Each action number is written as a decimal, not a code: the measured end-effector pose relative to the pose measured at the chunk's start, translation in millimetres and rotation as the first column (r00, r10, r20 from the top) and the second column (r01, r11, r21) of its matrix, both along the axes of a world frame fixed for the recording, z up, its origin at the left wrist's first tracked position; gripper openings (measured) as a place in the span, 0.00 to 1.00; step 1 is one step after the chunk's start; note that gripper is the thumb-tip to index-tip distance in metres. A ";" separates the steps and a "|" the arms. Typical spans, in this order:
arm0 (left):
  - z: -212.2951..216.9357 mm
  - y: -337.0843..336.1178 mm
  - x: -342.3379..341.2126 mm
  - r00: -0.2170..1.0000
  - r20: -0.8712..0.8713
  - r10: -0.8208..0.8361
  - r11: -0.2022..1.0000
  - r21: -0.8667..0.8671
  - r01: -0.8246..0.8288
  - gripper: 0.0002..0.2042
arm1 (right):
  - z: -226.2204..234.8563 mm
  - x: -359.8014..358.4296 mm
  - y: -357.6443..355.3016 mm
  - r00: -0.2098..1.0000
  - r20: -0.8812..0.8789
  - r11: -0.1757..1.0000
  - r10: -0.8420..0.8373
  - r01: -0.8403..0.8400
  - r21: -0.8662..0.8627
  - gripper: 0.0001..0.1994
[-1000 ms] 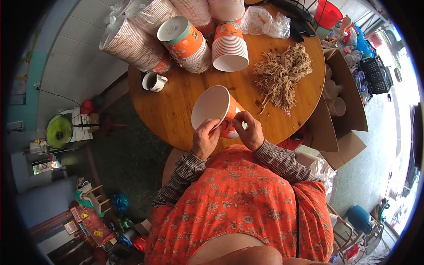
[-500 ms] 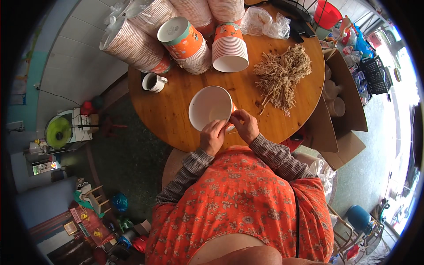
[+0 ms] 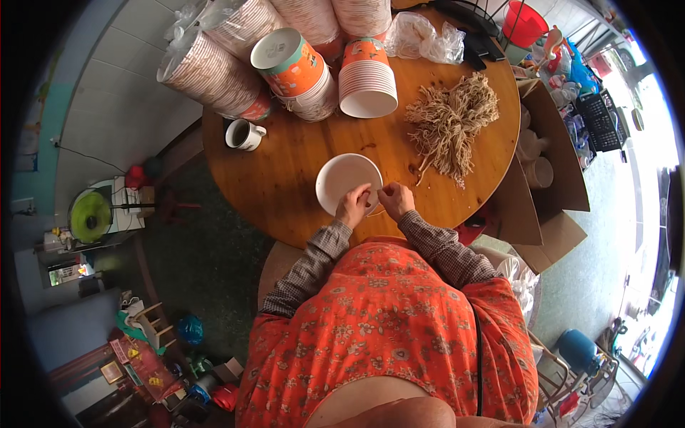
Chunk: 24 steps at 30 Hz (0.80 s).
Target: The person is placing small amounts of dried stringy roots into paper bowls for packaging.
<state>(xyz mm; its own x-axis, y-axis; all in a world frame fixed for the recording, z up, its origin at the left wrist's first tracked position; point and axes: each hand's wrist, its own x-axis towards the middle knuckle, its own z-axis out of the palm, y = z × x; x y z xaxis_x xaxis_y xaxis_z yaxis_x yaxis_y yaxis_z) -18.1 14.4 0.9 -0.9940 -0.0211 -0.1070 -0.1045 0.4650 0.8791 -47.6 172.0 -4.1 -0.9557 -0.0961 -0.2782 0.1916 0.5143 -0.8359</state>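
Note:
A round paper bucket (image 3: 348, 171), white inside, stands at the near edge of the wooden table, its opening toward me. Over its near right rim, my left hand (image 3: 352, 206) has its fingers drawn together in a pinch. Just right of that rim my right hand (image 3: 397, 201) is closed too, thumb against fingers, a small gap from the left. Anything between the fingertips is too small to make out. To the right lies a loose bundle of beige strings (image 3: 457, 125).
Along the back stand stacked paper buckets, including an orange-printed stack (image 3: 294, 68) and an upturned stack (image 3: 367, 82). A mug with dark liquid (image 3: 245, 134) sits at left. Crumpled clear plastic (image 3: 424, 39) lies behind the strings. An open cardboard box (image 3: 560, 157) holds white buckets at right.
The bucket has shifted slightly down and right, and its opening looks smaller. My hands have moved a little apart at its rim, the right one farther right.

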 end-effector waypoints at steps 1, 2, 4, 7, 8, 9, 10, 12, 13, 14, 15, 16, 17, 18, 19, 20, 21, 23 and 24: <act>-10.4 -5.4 -4.7 0.998 0.013 -0.061 0.997 0.041 0.060 0.10 | -0.5 2.4 -4.1 1.000 -0.022 1.000 0.007 -0.007 0.006 0.15; -20.5 -10.0 -8.4 0.992 0.022 -0.121 0.989 0.083 0.119 0.10 | -0.9 4.2 -7.7 0.999 -0.045 1.000 0.015 -0.014 0.011 0.15; -25.3 -7.4 -16.9 0.989 0.032 -0.144 0.989 0.043 0.142 0.09 | -2.1 3.8 -7.4 1.000 -0.027 1.000 0.013 -0.013 0.005 0.15; -34.3 -8.0 -20.9 0.972 0.183 -0.150 0.986 -0.046 0.161 0.09 | -1.6 3.7 -6.6 0.999 -0.013 0.999 0.038 -0.038 0.006 0.15; -37.7 -8.0 -22.0 0.978 0.152 -0.140 0.988 -0.037 0.147 0.09 | -1.3 2.8 -7.1 0.999 -0.005 0.999 0.052 -0.052 -0.003 0.15; -39.5 -6.5 -23.4 0.984 0.122 -0.132 0.990 -0.026 0.137 0.09 | -2.9 1.8 -5.9 0.998 0.003 0.998 0.063 -0.063 -0.011 0.16; -40.7 -7.4 -23.9 0.983 0.122 -0.135 0.990 -0.026 0.139 0.09 | -4.3 0.9 -4.6 0.998 0.003 0.998 0.060 -0.060 -0.010 0.16; -39.4 -13.9 -25.0 0.983 0.066 -0.173 0.984 -0.026 0.175 0.09 | -7.0 -1.2 -1.8 0.986 0.027 0.980 0.167 -0.163 -0.115 0.15; -37.2 -17.8 -25.3 0.983 0.066 -0.172 0.984 -0.027 0.174 0.09 | -8.3 -1.6 0.9 0.986 0.027 0.980 0.167 -0.163 -0.115 0.15; -34.7 -22.7 -24.7 0.978 0.151 -0.142 0.986 0.108 0.127 0.08 | -9.2 -1.6 4.7 0.975 0.061 0.967 0.215 -0.204 -0.152 0.15; -30.2 -27.9 -24.0 0.963 0.238 -0.123 0.970 0.236 0.065 0.07 | -9.9 -2.0 8.4 0.960 0.094 0.951 0.264 -0.243 -0.191 0.15; -21.4 -29.1 -25.4 0.937 0.326 -0.124 0.934 0.357 -0.001 0.07 | -11.3 -2.3 15.3 0.962 0.096 0.953 0.257 -0.236 -0.190 0.15; -12.4 -30.9 -27.1 0.896 0.422 -0.141 0.899 0.433 -0.063 0.06 | -12.5 -2.6 22.7 0.949 0.163 0.945 0.271 -0.231 -0.230 0.14; -6.3 -33.1 -26.5 0.896 0.422 -0.140 0.899 0.433 -0.063 0.06 | -11.2 -3.0 27.3 0.929 0.227 0.935 0.293 -0.229 -0.272 0.14; -0.6 -34.1 -25.4 0.889 0.423 -0.176 0.826 0.554 -0.100 0.06 | -10.1 -2.6 30.9 0.929 0.227 0.935 0.292 -0.228 -0.272 0.14; 4.6 -33.4 -25.2 0.883 0.418 -0.213 0.736 0.663 -0.137 0.06 | -9.2 -1.8 34.4 0.916 0.236 0.929 0.325 -0.263 -0.260 0.14; 8.6 -32.0 -24.7 0.883 0.418 -0.212 0.736 0.663 -0.137 0.06 | -6.6 -1.7 35.7 0.900 0.245 0.920 0.360 -0.301 -0.250 0.14; 14.8 -24.3 -26.0 0.884 0.401 -0.242 0.603 0.776 -0.187 0.06 | -2.3 -2.9 38.1 0.894 0.211 0.914 0.396 -0.361 -0.187 0.15; 10.9 -23.2 -24.6 0.885 0.400 -0.239 0.601 0.776 -0.189 0.06 | 5.0 -3.0 38.0 0.879 0.180 0.897 0.441 -0.425 -0.121 0.15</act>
